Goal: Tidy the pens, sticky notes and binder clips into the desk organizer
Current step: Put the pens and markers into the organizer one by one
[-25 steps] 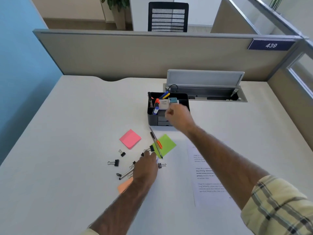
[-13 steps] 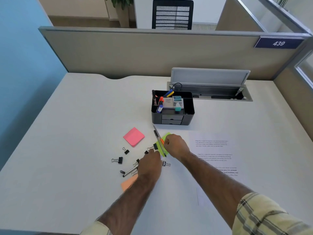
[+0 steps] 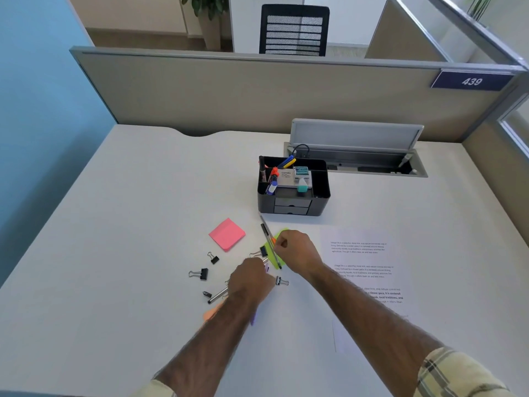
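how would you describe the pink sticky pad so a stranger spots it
On the white desk, find the black desk organizer. In front of it, to the left, lies the pink sticky pad. It alone is pink; the green pad lies under pens.

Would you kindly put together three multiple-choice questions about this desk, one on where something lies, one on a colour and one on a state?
1. Where does the pink sticky note pad lie?
A) inside the desk organizer
B) on the desk, left of the green sticky note
C) on the printed sheet

2. What colour is the desk organizer?
A) black
B) white
C) blue

3. In what state are the organizer's two small drawers?
A) pulled fully open
B) taken out and lying on the desk
C) pushed in

Answers:
1 B: the pad sits flat on the bare desk, apart from the organizer, with the green note to its right.
2 A: its walls and front are black.
3 C: both drawer fronts sit flush with the organizer's front.
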Demonstrator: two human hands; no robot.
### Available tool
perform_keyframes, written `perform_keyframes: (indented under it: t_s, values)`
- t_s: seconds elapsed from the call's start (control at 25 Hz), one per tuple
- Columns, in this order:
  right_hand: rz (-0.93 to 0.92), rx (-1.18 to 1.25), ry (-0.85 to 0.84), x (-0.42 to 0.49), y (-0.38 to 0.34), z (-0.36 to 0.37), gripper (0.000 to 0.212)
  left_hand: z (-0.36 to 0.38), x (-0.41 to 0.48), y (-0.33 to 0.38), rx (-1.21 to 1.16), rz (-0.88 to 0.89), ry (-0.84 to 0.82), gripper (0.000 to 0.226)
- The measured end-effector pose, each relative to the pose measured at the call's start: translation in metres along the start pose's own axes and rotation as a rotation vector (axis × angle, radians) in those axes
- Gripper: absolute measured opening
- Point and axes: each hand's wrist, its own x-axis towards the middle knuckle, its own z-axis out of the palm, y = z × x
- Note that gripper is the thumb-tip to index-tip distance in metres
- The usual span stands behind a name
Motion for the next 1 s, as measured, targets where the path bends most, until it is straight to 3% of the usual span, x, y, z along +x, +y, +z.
perform_keyframes:
  t_s: [0.12,0.28,0.48,0.56,0.72,0.84,1.0]
  values:
    - [-0.04,0.131,-0.055,-0.009,-0.011,-0.007,0.008,-0.036,0.016,-0.003,-0.363,-0.074,0.042,0.026]
    - [-0.093,0.284,-0.22,-0.021,-0.037,-0.025,0.012,-0.08,0.04,0.0,-1.03,-0.209,0.076,0.021]
    - [-0.135,0.376,0.135,-0.008,-0.067,-0.068,0.013,-0.102,0.063,0.018,-1.485,-0.16,0.071,0.013]
    - [-0.162,0.384,0.31,0.012,-0.073,-0.096,0.012,-0.101,0.07,0.024,-1.402,-0.086,0.078,0.015]
    - [-0.177,0.324,0.582,0.067,-0.084,-0.143,0.023,-0.08,0.074,0.015,-0.936,-0.056,0.076,0.015]
    - [-0.169,0.202,0.599,0.105,-0.086,-0.148,0.029,-0.062,0.071,0.0,-0.628,-0.029,0.087,0.012]
    - [-0.123,0.087,0.454,0.142,-0.075,-0.135,0.035,-0.049,0.07,-0.009,-0.435,0.014,0.054,0.012]
